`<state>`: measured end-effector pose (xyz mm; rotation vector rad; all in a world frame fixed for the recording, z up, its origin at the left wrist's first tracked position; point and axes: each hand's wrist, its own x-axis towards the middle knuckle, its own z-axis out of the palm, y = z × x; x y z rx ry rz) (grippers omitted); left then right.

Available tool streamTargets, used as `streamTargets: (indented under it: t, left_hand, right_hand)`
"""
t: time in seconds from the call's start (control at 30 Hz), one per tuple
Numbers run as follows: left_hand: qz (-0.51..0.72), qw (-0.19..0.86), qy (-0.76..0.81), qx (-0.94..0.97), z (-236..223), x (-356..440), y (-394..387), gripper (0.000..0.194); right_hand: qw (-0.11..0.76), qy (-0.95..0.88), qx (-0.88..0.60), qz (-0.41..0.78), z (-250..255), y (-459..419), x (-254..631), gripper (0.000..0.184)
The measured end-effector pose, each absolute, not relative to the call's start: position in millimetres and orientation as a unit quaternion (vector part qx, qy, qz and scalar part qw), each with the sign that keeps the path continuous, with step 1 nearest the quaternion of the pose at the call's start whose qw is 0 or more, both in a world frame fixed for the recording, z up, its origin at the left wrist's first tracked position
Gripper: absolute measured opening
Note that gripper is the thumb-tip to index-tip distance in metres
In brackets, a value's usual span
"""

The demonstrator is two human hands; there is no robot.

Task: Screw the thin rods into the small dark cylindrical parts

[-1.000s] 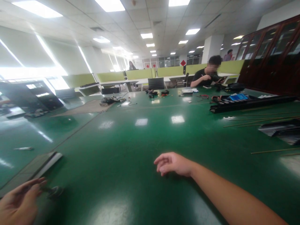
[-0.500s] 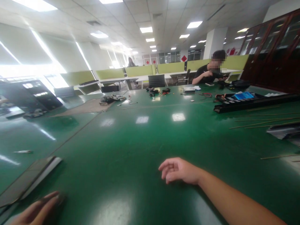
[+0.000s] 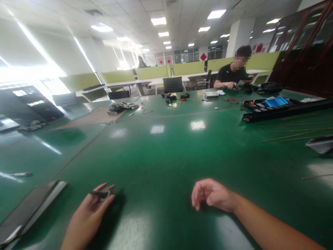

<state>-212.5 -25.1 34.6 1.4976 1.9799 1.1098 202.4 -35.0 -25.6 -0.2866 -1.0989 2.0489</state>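
My left hand [image 3: 90,210] is over the green table [image 3: 153,159], thumb and fingers closed around a small dark object with a rounded, paler-edged end [image 3: 102,194]. Blur and the fingers keep me from telling its kind. To the left of that hand lies a flat dark panel with a pale edge [image 3: 31,208]. My right hand [image 3: 212,194] rests on its side at the lower middle right, fingers loosely bent and thumb apart, with nothing visible in it.
Across the table a person in a dark shirt [image 3: 230,74] sits with a tool in one hand. A long black channel [image 3: 286,110] and thin rods [image 3: 299,132] lie at the right. Electronic parts [image 3: 121,107] sit on the far side. A white pen-like item [image 3: 23,174] lies left.
My left hand has moved from the lower left edge toward the middle, carrying the dark object. My right hand appears slightly farther right and lower. The co-worker's hand has come down.
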Motion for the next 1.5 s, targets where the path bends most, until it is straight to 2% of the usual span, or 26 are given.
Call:
streamTargets:
  t: [0.07, 0.17, 0.37, 0.53, 0.67, 0.73, 0.9, 1.07, 1.17, 1.27, 1.37, 1.5]
  left_hand:
    - [0.416, 0.309, 0.666, 0.536, 39, -180, -14, 0.078]
    - [0.45, 0.365, 0.622, 0.527, 39, -134, 2, 0.072]
    - [0.492, 0.373, 0.576, 0.536, 40, -58, 37, 0.05]
    - [0.475, 0.388, 0.509, 0.604, 33, -21, 58, 0.048]
    - [0.389, 0.336, 0.437, 0.738, 19, -14, 57, 0.039]
    - [0.348, 0.311, 0.412, 0.783, 12, -14, 52, 0.038]
    - [0.319, 0.339, 0.414, 0.782, 4, -9, 41, 0.054]
    - [0.325, 0.311, 0.402, 0.798, 3, -6, 46, 0.03]
    - [0.323, 0.307, 0.394, 0.804, 3, -5, 49, 0.025]
    - [0.318, 0.311, 0.407, 0.798, 4, -5, 50, 0.027]
    - [0.32, 0.323, 0.411, 0.79, 5, -4, 49, 0.029]
    - [0.326, 0.324, 0.41, 0.788, 6, -3, 50, 0.029]
  right_hand:
    - [0.394, -0.43, -0.111, 0.804, -26, -35, 200, 0.032]
    - [0.41, -0.425, -0.117, 0.799, -26, -36, 197, 0.036]
    - [0.482, -0.429, -0.172, 0.744, -28, -38, 193, 0.03]
    - [0.548, -0.45, -0.304, 0.637, -27, -23, 195, 0.017]
    - [0.591, -0.443, -0.446, 0.506, -25, -4, 196, 0.03]
    - [0.59, -0.454, -0.459, 0.486, -27, 1, 196, 0.041]
    - [0.56, -0.494, -0.503, 0.436, -36, 3, 192, 0.055]
    - [0.527, -0.524, -0.527, 0.411, -38, 6, 191, 0.06]
    - [0.488, -0.559, -0.53, 0.411, -34, 10, 192, 0.064]
    - [0.452, -0.61, -0.519, 0.392, -28, 11, 193, 0.062]
    - [0.423, -0.641, -0.511, 0.385, -23, 10, 196, 0.051]
    - [0.444, -0.597, -0.514, 0.428, -24, 8, 196, 0.043]
